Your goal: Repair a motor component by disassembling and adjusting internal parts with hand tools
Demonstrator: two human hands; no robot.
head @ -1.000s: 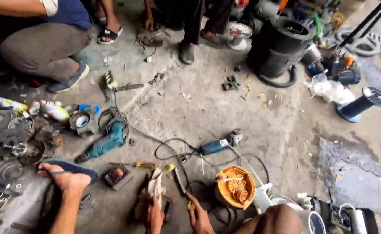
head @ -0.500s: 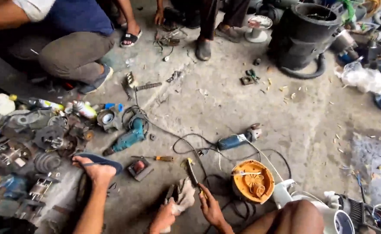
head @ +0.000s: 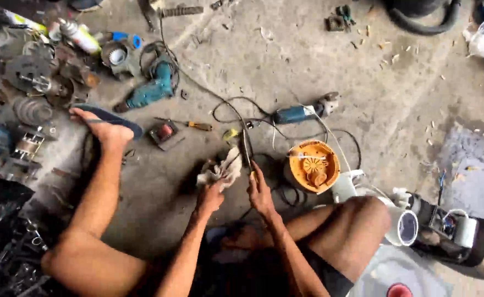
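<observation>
Now the view has dropped closer vs. a sec ago: people at the top are out of frame, and both hands sit mid-frame over the concrete floor (head: 319, 60). Left hand (head: 211, 195) is closed around a crumpled dirty rag (head: 219, 171), which it had half a sec ago too, so grip unchanged. Right hand (head: 259, 192) is closed on the end of a long dark tool (head: 246, 147), prob. a screwdriver or rod, can't tell which; it points away from the body w/ its far end near the black cable (head: 225, 104). Rag and tool are just beside each other, maybe touching. Orange round fan part (head: 314, 165) lies right of the right hand, near the knee. Blue grinder (head: 302, 113) sits beyond it; teal drill (head: 149, 91) further left. Bare foot (head: 102, 127) rests on a sandal (head: 122, 120) at left. Judging by this, wiping of the tool looks underway.
</observation>
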